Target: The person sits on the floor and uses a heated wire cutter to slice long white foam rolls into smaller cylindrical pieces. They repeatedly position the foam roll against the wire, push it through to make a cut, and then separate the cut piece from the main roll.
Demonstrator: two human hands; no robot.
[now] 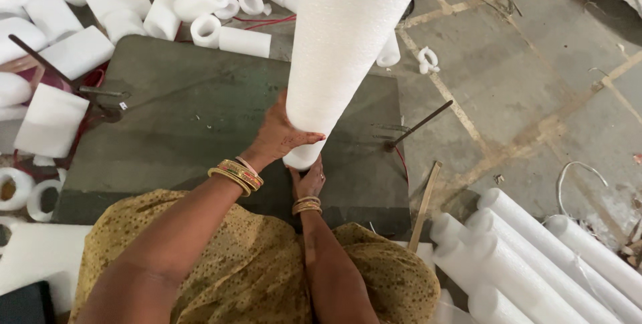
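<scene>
Upright white foam tube (341,50) on dark desk (187,130), left hand (281,135) fingers wrapped around its base, right hand (309,180) fingers gripping beneath at 6 o'clock.

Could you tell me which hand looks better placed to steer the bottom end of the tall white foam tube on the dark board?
Probably the left hand: it wraps the side of the foam tube just above its base. The right hand sits under the bottom end, nearer the person, mostly hidden.
</scene>
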